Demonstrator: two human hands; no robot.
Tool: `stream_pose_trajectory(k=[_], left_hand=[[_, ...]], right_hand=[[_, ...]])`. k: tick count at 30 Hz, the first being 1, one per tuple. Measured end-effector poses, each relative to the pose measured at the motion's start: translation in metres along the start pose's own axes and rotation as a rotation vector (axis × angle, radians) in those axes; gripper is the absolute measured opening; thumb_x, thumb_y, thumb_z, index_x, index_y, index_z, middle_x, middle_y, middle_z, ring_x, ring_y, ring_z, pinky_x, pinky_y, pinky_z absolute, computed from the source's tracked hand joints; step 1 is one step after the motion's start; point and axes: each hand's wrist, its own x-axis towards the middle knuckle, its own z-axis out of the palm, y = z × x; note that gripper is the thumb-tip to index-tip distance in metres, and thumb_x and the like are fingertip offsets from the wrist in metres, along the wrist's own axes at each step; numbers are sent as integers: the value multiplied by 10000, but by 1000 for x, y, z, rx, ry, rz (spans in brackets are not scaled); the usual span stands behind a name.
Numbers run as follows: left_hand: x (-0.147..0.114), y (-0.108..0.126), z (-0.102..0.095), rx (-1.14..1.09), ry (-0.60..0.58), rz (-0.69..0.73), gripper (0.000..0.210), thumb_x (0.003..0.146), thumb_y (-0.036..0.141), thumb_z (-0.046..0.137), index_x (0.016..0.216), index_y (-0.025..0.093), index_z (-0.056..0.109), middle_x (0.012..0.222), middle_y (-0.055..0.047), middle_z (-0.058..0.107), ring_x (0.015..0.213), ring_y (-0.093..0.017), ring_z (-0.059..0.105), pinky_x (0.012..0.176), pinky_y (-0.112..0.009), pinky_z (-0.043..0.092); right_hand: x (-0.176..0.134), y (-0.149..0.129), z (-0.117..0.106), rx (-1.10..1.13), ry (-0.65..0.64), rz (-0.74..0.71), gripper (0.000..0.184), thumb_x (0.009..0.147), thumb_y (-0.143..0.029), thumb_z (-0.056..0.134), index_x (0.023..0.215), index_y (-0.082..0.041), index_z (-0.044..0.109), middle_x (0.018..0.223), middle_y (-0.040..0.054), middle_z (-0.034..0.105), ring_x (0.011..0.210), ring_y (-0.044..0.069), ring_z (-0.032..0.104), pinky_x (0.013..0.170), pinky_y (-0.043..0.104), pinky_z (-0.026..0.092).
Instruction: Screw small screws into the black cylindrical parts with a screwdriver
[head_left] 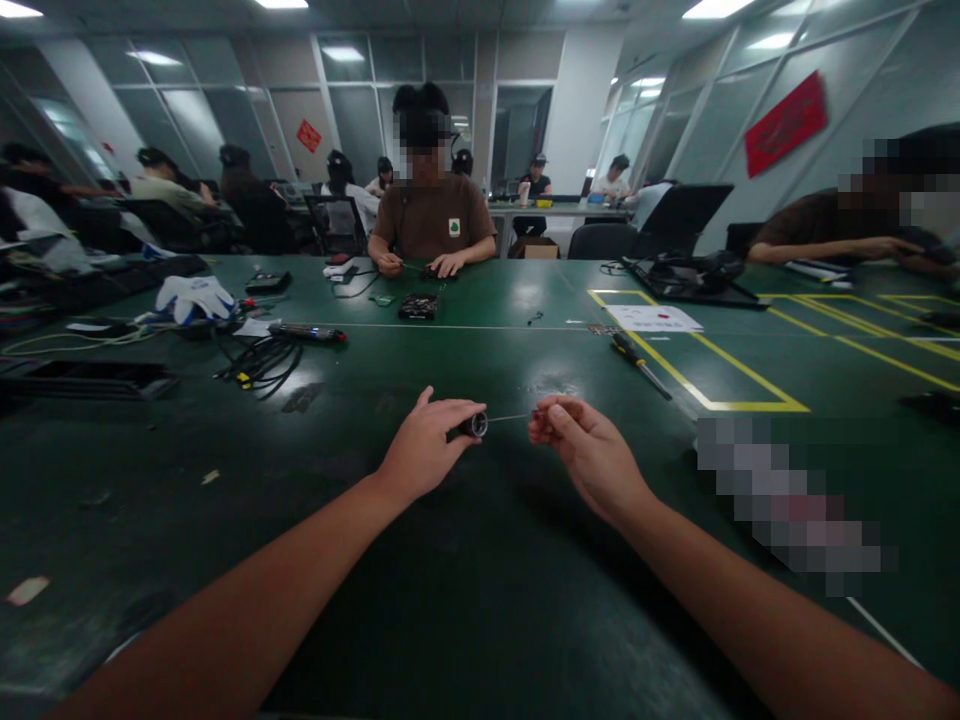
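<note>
Above the green tabletop, my left hand grips a small dark cylinder between thumb and fingers. Its round, silvery-rimmed end faces right. A thin pale strand or rod runs from that end toward my right hand. The right thumb and fingers are pinched together around a small piece at the strand's far end, with a reddish spot showing; its kind is too small to make out. A short gap separates my two hands.
A yellow-black screwdriver lies to the right, near a white paper sheet. Coiled black cables, a pen-like tool and white gloves lie left. Across the table, a person in a brown shirt handles small parts.
</note>
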Motion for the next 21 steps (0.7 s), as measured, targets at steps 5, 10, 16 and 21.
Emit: stream_pose_trajectory(k=[5, 10, 16, 21], left_hand=[[-1, -2, 3, -1, 14, -1, 441, 870, 171, 802, 1292, 246, 697, 1316, -61, 737, 1244, -242, 684, 1270, -681, 230], [-1, -2, 3, 1, 1, -8, 449, 872, 174, 798, 1302, 246, 693, 1320, -61, 735, 1256, -246, 678, 1273, -679, 226], [-1, 2, 2, 17, -44, -5, 424, 881, 144, 776, 1288, 241, 703, 1315, -74, 736, 1247, -252, 680, 1271, -696, 202], [-1, 3, 2, 14, -58, 8, 412, 904, 130, 735, 1296, 252, 697, 1319, -72, 734, 1248, -253, 678, 1264, -716, 186]], right_hand=[[-1, 1, -1, -82, -41, -60, 312, 823, -509, 827, 972, -246, 751, 885, 14, 729, 819, 177, 679, 826, 365, 531], [-4, -4, 2, -180, -61, -101, 309, 858, -511, 790, 998, -242, 731, 843, 10, 719, 773, 176, 666, 776, 358, 526], [-11, -14, 11, -148, -1, -14, 395, 877, -579, 738, 1036, -217, 746, 618, -46, 544, 574, 130, 490, 576, 298, 423], [-12, -15, 15, -122, 96, 10, 361, 849, -525, 771, 1020, -208, 763, 593, -52, 502, 552, 128, 437, 543, 293, 377]])
